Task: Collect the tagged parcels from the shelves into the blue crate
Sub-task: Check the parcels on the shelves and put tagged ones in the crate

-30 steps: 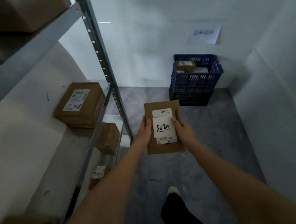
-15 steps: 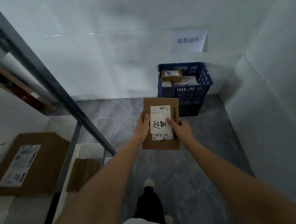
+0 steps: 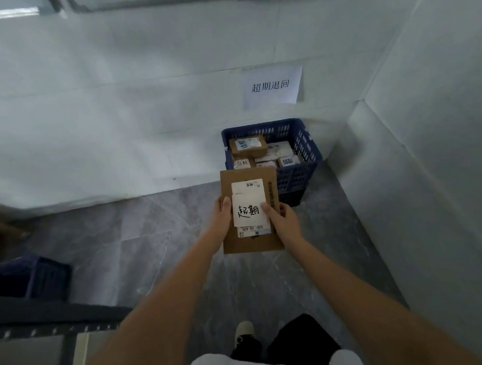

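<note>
Both hands were clamped on one flat brown parcel (image 3: 251, 240), held face-up near the middle of the view. The left hand (image 3: 221, 215) gripped its left edge with the thumb laid on top; the right hand (image 3: 285, 222) gripped the right side, thumb pressing the handwritten white tag (image 3: 249, 209). The fingers of both hands were hidden beneath the cardboard. That tag overlapped a printed label (image 3: 247, 186), so only the label's top and a strip of upside-down code at its lower end showed; the fine print was too small to read.

At about 1 o'clock from the parcel, on the grey floor (image 3: 142, 243) against the white wall, stood the blue crate (image 3: 302, 156). The parcel's far edge covered the crate's near-left corner. Inside lay several parcels (image 3: 247, 145), some with handwritten tags, their writing blurred. A paper sign (image 3: 272, 87) hung on the wall above the crate, at 12 o'clock.

At 9 o'clock a second blue crate (image 3: 29, 277) was cut off by the frame edge, with a dark shelf rail (image 3: 54, 320) below it at 8 o'clock. At 6 o'clock, a shoe (image 3: 243, 333) and dark trousers showed partly.
</note>
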Motion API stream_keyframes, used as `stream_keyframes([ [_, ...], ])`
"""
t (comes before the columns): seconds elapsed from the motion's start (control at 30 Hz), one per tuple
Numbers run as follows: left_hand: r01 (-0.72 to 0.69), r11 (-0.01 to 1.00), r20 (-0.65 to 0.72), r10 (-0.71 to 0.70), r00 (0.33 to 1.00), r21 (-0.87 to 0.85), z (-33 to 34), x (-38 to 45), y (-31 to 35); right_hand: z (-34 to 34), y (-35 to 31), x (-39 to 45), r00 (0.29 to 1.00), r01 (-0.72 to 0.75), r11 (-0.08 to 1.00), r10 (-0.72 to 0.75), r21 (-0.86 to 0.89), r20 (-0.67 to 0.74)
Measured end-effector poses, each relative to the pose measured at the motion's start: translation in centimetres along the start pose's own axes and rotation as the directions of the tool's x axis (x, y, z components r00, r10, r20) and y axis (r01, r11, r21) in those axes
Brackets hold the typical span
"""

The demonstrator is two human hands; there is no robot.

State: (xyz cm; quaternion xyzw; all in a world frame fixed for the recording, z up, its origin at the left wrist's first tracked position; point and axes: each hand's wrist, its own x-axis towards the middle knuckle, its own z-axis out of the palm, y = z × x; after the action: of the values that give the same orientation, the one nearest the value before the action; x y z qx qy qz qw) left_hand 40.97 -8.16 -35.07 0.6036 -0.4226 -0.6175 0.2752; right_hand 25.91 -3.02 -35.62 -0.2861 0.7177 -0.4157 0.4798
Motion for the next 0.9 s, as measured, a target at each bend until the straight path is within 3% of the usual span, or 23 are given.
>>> stream_keyframes([
  [0.3,0.147,0.987,0.012,-0.148,0.989,0.058,5.2,13.2,4.1,-2.1,-2.2,13.5,0.995,-0.096,0.995,0.097,0.042,-0.023],
  [0.43,0.213,0.977,0.027,-0.213,0.977,0.014,8.6,19.4,6.4,-4.6,-4.4,20.9,0.992,-0.106,0.994,0.108,0.034,-0.072],
  [0.77,0.286,0.957,-0.045,-0.288,0.957,-0.044,15.2,33.9,11.9,-7.9,-9.2,37.2,0.987,-0.159,0.987,0.159,0.014,-0.017],
  [0.9,0.340,0.939,-0.018,-0.341,0.940,-0.051,16.8,38.9,13.0,-8.5,-9.1,42.8,0.979,-0.190,0.981,0.185,-0.045,-0.087],
])
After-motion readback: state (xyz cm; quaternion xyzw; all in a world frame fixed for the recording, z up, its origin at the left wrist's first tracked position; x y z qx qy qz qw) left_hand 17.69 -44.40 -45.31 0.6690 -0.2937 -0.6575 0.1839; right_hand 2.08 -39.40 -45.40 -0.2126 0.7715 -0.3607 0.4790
